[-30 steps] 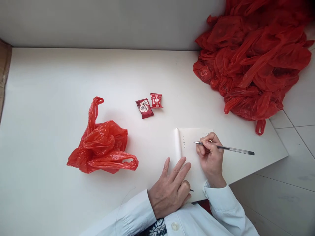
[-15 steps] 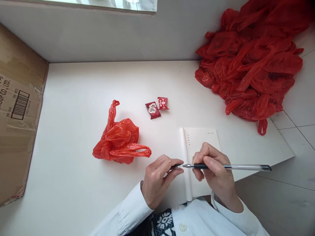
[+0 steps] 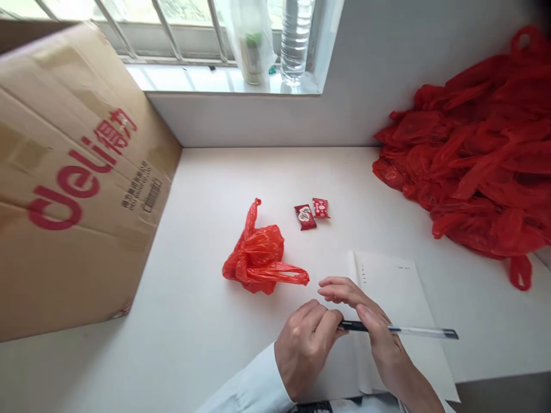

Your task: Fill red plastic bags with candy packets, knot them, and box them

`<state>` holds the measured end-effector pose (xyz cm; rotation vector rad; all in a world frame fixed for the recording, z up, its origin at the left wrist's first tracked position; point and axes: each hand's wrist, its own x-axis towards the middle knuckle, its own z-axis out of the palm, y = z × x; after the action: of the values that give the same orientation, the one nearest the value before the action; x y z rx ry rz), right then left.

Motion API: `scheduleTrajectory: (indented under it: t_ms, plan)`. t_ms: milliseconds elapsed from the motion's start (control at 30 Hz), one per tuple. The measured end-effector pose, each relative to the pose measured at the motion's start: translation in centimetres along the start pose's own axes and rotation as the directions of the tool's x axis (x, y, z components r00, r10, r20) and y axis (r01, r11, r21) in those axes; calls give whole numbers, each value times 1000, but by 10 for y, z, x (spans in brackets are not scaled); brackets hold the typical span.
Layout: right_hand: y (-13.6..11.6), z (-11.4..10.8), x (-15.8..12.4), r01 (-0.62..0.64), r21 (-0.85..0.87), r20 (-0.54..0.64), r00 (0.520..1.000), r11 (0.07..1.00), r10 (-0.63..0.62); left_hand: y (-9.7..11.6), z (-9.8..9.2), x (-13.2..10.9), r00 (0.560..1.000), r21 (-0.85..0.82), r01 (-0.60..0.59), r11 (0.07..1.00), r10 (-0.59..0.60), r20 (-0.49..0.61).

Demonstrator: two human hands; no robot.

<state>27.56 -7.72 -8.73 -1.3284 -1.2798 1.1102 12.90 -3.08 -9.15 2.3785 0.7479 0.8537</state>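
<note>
My left hand [image 3: 307,347] is closed, its fingers wrapped round the tip end of a pen [image 3: 424,331] with a black grip and a clear barrel. My right hand [image 3: 370,321] is just beside it, fingers stretched out toward the left, thumb apart. It passes over the middle of the pen; whether it touches the pen I cannot tell. Beneath the right hand lies an open notebook [image 3: 424,298] with small handwriting near the top of its page. To the left of the hands sits a knotted red plastic bag [image 3: 258,258].
Two small red wrapped packets, one dark [image 3: 305,217] and one brighter [image 3: 320,208], lie on the white table [image 3: 193,275]. A large cardboard box [image 3: 86,189] stands at left. Red plastic bags [image 3: 482,155] are heaped at right. A water bottle [image 3: 296,43] stands on the windowsill.
The view has swung up and left, showing more of the box and window. My left hand has closed round the pen's tip end, and my right fingers have straightened from their grip.
</note>
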Motion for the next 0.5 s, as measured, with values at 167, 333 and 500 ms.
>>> scheduleTrajectory:
  t_ms: [167,333,500]
  plan:
    - [1,7,1,70,140,87,993,988,-83,7,-3,-6,995,41,-1,999,5,-99]
    - [-20,7,10,-7,229,166,986,973,-32,10,-6,0,980,43,-11,999,19,-196]
    - [-34,-29,34,9,170,-239,971,985,32,4,-31,-1,971,179,-64,982,103,-217]
